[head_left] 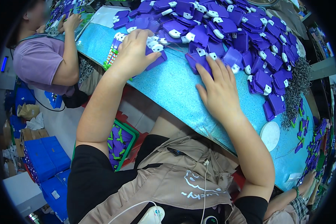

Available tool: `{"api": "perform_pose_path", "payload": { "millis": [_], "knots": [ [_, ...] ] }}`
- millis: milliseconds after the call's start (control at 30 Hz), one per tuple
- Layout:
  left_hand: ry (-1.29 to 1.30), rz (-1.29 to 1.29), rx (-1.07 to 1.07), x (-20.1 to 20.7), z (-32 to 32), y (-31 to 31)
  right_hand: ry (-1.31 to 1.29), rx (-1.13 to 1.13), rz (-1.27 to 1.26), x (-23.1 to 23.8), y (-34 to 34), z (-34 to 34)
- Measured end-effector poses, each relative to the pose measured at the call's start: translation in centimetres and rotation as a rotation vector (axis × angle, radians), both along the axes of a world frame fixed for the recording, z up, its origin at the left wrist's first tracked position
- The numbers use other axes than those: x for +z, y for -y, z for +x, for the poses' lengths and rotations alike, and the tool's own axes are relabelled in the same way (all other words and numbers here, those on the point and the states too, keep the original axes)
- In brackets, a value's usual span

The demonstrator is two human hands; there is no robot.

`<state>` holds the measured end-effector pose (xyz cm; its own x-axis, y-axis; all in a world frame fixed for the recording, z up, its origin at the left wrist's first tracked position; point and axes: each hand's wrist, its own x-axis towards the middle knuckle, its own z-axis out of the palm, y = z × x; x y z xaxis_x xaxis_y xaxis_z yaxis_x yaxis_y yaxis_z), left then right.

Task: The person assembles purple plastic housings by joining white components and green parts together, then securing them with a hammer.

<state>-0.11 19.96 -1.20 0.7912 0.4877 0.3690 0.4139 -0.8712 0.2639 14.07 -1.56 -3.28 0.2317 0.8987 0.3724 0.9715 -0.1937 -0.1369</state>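
A large heap of flat purple plastic pieces (240,41) with white ends covers the far part of the blue worktable (168,93). At its left side my left hand (136,52) lies over several of these pieces (157,61), the thumb spread away from the fingers. White ends show between thumb and forefinger; what lies under the palm is hidden. My right hand (220,86) reaches to the heap's near edge with fingers stretched out. Its fingertips touch a purple piece with a white end (196,59), without wrapping round it.
Dark wire rings (300,78) pile up at the right, near a round white disc (270,136). A green-rimmed crate (127,143) of purple and green parts stands below the table's left edge. A co-worker in a purple shirt (44,59) works at left; another person's arm (287,201) shows lower right.
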Motion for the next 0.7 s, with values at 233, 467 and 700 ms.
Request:
{"api": "perform_pose_path", "payload": {
  "millis": [233,467,700],
  "knots": [
    [-0.019,0.200,0.024,0.3,0.0,1.1,-0.132,-0.036,-0.162,1.2,7.3,-0.2],
    [-0.072,0.169,-0.165,-0.4,5.5,10.0,-0.123,-0.066,-0.058,1.2,6.9,1.7],
    [0.005,0.074,-0.426,-3.9,5.6,15.4,-0.184,-0.136,-0.035,2.3,10.2,-0.6]
  ]
}}
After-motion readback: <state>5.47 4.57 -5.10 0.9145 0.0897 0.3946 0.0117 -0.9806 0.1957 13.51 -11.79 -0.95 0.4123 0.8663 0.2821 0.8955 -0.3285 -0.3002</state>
